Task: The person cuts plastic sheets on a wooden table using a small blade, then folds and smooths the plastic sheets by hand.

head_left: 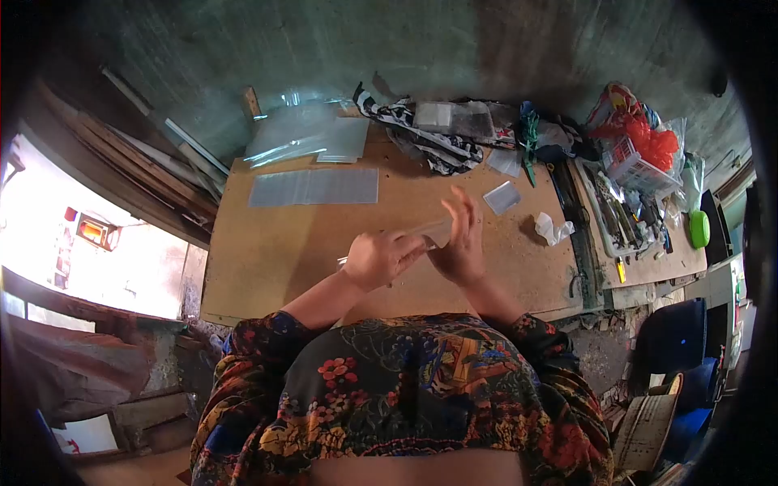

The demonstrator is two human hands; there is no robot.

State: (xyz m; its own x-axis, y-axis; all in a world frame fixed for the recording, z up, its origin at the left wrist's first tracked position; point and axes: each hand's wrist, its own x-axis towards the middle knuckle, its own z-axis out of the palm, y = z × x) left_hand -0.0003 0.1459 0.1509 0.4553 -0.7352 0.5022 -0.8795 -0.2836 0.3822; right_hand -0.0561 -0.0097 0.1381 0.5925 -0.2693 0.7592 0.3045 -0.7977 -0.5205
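Observation:
In the head view, my left hand [377, 261] is closed around a narrow piece of clear plastic sheet [438, 233] above the middle of the wooden table. The far end of that piece meets the palm side of my right hand [460, 247], whose fingers are stretched out, pointing away from me. Part of the piece is hidden inside my left fist. Beyond my hands, a long clear plastic strip [314, 187] lies flat on the board. A small clear plastic piece [502, 198] rests to the right of my right hand.
Stacked clear sheets [292, 138] lie at the back left of the table [267, 267]. A black-and-white cloth [438, 154] is at the back. To the right are green-handled scissors [529, 138], crumpled white paper [553, 230], a tool tray [620, 219] and a white basket [640, 172].

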